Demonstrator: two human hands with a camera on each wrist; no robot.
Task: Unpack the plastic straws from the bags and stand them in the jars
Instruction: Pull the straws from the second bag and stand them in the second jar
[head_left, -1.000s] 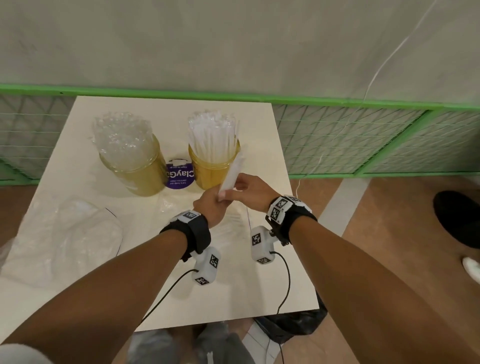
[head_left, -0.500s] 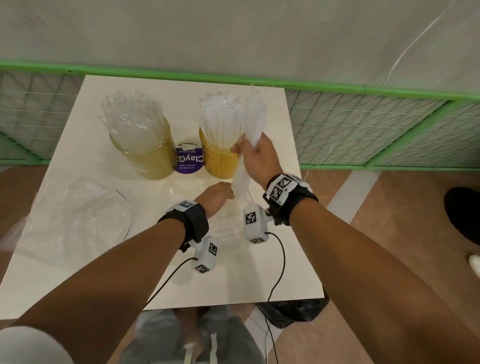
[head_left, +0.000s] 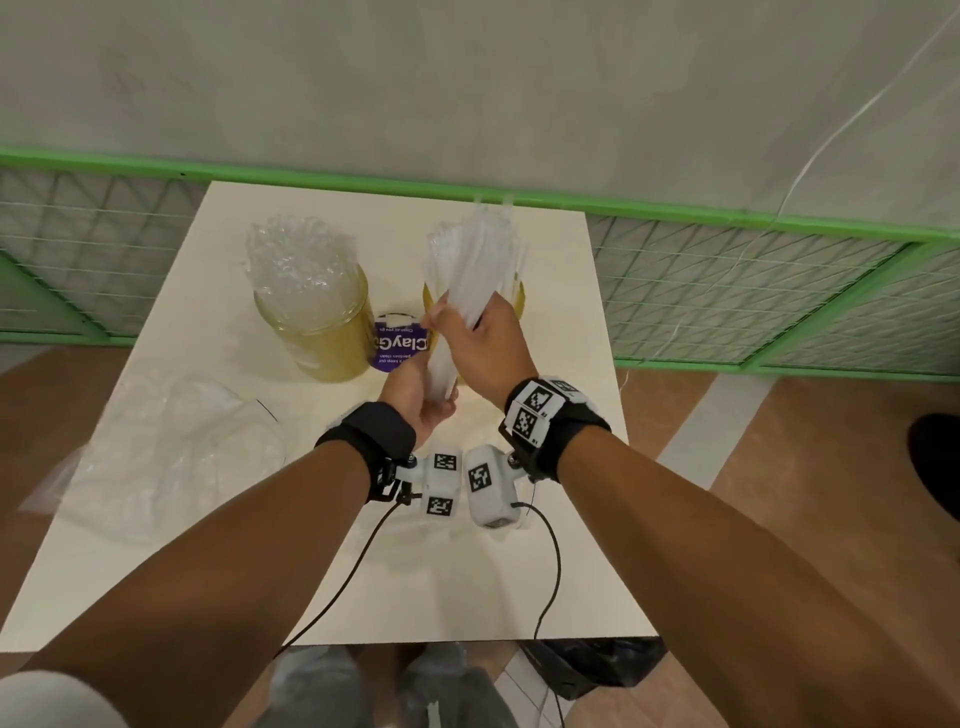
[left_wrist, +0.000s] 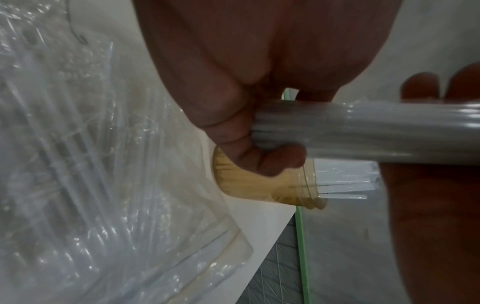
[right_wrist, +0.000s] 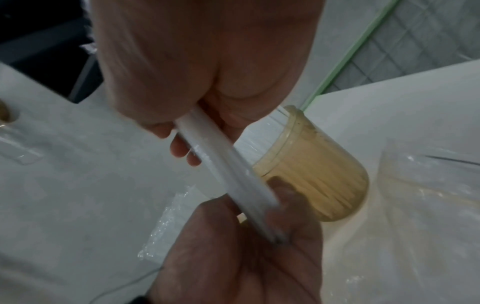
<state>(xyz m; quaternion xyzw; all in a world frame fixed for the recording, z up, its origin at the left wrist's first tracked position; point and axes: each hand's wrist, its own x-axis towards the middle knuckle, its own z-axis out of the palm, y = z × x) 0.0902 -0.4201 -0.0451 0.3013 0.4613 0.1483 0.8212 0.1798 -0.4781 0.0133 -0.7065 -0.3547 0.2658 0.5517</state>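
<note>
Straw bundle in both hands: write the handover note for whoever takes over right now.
Right hand grips the straw bundle mid-length, above the right jar.
Left hand holds the bundle's lower end.
Left jar is packed with clear straws; the right jar already holds white ones.
Bag of straws lies on the table at left.
Left: seat this bundle, then unpack that bag.

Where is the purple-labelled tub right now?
In the head view the purple-labelled tub stands on the white table, between the two yellow jars, just beyond the left hand.
</note>
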